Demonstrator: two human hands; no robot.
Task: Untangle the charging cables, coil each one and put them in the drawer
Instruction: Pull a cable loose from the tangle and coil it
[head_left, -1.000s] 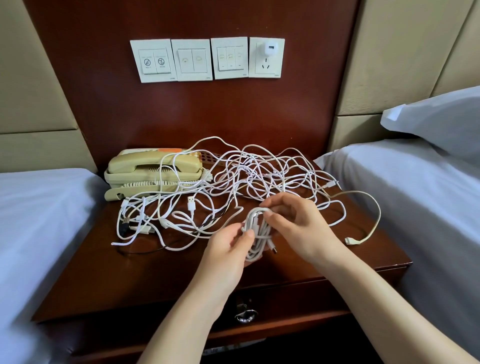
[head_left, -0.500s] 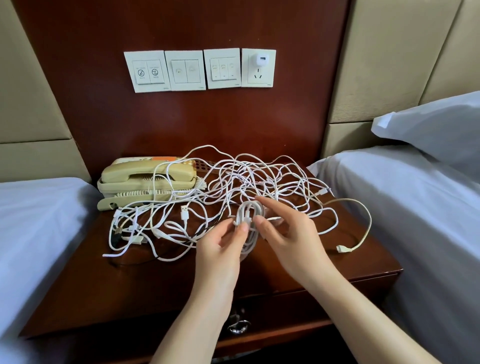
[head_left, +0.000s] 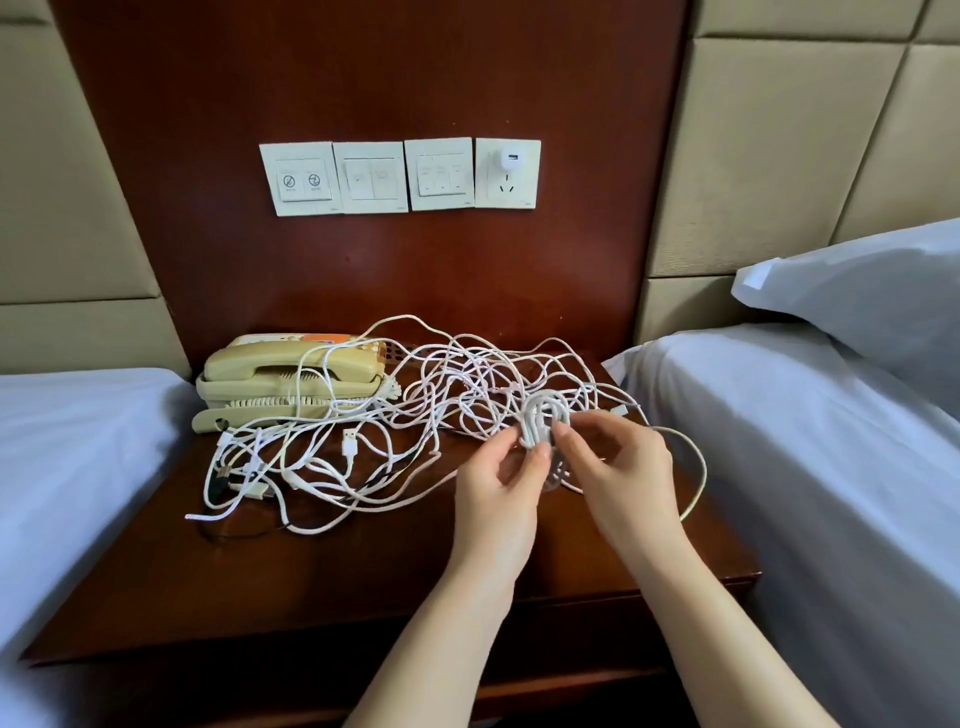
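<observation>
Pinching a small white coil (head_left: 543, 422) from both sides: gripping its lower edge at 7 o'clock with the left hand (head_left: 493, 486), thumb and fingertips closed on the loops, and curling the right hand (head_left: 621, 467) in at 4 o'clock, fingertip pressed to the strands. Holding it upright just over the nightstand (head_left: 291, 582), out toward 2 o'clock on the top. Keeping close company with the tangle (head_left: 415, 410) of white cables, sprawled loose from 9 o'clock across the middle to the back edge, not yet sorted. Hard to tell coil free or snagged. Spotting a USB plug (head_left: 351, 442) poking out near the centre, more plugs bunched at 9 o'clock. Catching a beige cable (head_left: 698, 467) looping wide at 3 o'clock, beyond the right hand. Noting a cream phone (head_left: 280, 371) at 10 o'clock, cables draped over the handset. Glancing up to 12: four white plates (head_left: 369, 176) on the wall, charger (head_left: 510, 158) plugged into the rightmost. Taking in beds at 9 and 3, pillow (head_left: 857, 291) on the right one.
</observation>
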